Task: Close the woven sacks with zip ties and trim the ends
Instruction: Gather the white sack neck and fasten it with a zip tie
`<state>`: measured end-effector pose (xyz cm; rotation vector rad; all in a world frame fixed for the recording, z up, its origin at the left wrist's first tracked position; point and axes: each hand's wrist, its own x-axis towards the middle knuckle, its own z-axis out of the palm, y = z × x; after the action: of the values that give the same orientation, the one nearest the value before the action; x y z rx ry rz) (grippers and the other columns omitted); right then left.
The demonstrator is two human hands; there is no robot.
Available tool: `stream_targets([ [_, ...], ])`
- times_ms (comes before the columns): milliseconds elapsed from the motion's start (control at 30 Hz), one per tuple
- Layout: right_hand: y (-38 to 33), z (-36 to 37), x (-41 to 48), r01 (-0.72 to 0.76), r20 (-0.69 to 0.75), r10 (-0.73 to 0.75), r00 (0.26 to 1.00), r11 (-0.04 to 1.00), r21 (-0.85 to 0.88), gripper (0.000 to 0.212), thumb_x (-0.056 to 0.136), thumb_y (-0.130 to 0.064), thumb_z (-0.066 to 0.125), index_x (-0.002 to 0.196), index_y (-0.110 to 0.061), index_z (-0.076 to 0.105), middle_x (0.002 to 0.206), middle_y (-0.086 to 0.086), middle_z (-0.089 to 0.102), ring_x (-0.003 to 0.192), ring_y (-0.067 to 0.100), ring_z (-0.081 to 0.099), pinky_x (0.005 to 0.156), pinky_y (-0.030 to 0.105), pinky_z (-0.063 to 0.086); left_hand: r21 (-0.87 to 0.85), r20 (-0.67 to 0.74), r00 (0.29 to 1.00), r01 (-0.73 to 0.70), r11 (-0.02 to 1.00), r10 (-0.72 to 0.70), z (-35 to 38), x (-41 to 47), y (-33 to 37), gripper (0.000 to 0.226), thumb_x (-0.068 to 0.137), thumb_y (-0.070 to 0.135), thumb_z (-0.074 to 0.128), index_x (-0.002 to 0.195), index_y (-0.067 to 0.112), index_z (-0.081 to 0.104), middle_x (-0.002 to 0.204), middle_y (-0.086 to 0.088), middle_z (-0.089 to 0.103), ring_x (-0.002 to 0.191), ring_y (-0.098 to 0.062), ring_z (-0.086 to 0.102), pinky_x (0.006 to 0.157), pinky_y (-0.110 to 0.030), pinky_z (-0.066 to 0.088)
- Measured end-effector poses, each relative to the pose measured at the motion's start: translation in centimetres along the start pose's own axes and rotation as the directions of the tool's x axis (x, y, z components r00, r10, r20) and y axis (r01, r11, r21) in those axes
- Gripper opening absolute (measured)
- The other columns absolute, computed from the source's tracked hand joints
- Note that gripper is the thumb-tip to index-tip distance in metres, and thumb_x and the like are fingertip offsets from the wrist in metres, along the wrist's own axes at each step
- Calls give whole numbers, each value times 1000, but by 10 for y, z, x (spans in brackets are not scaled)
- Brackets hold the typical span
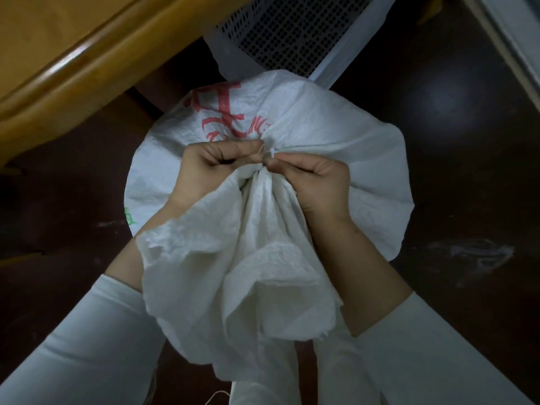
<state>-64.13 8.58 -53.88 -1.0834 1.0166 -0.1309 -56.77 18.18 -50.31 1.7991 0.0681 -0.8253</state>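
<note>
A full white woven sack (336, 147) with red printed characters stands on the dark floor below me. Its mouth is gathered into a neck, and the loose top flares toward me over my forearms. A small white zip tie (271, 152) sits at the far side of the neck. My left hand (216, 165) is closed around the neck from the left, thumb and forefinger pinching at the tie. From the right, my right hand (315, 182) pinches the tie's head with its fingertips. Most of the tie's strap is hidden by fabric and fingers.
A glossy wooden furniture edge (87, 71) runs across the upper left. A white perforated basket (280, 33) stands behind the sack. Dark reddish floor (455, 171) surrounds the sack, with a scuff mark at the right. A pale frame (520, 45) crosses the top right corner.
</note>
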Motion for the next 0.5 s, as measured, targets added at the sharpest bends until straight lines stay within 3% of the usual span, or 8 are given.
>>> stream_targets([
  [100, 1, -1, 0, 35, -6, -35, 999, 999, -2, 16, 69, 2, 76, 79, -11, 74, 76, 6, 74, 77, 17, 71, 84, 33, 56, 27, -26, 999, -34, 999, 34, 3, 1, 1, 33, 79, -1, 67, 112, -2, 64, 91, -1, 71, 77, -1, 66, 82, -12, 52],
  [200, 1, -2, -1, 58, -12, -58, 998, 998, 11, 17, 71, 2, 75, 82, -11, 73, 75, 1, 74, 77, 13, 71, 80, 26, 56, 36, -26, 999, -19, 999, 20, 2, 5, 1, 35, 77, -1, 68, 111, -2, 63, 85, -4, 71, 76, -4, 66, 85, -15, 53],
  [333, 2, -2, -2, 74, -17, -74, 997, 997, 10, 19, 73, 2, 74, 85, -13, 72, 85, 1, 74, 84, 14, 71, 86, 29, 55, 7, 21, 1000, 6, 1000, -6, 1, 10, 0, 20, 77, -7, 65, 93, 6, 66, 57, 9, 69, 62, -2, 65, 75, -18, 55],
  [433, 3, -1, -2, 102, -12, -102, 995, 995, 3, 20, 74, 2, 73, 86, -14, 72, 84, -3, 73, 82, 12, 71, 83, 26, 55, -1, 38, 999, 7, 1000, -7, 2, 12, 3, 24, 81, -13, 58, 79, 11, 61, 56, 6, 67, 58, -1, 65, 68, -15, 54],
  [500, 4, -1, -2, 112, -11, -112, 994, 994, -4, 20, 74, 2, 73, 87, -13, 72, 84, -3, 73, 82, 12, 71, 83, 27, 55, -6, 47, 999, 5, 1000, -5, 3, 13, 5, 26, 81, -15, 57, 75, 11, 57, 64, -5, 62, 60, -6, 63, 65, -14, 52],
])
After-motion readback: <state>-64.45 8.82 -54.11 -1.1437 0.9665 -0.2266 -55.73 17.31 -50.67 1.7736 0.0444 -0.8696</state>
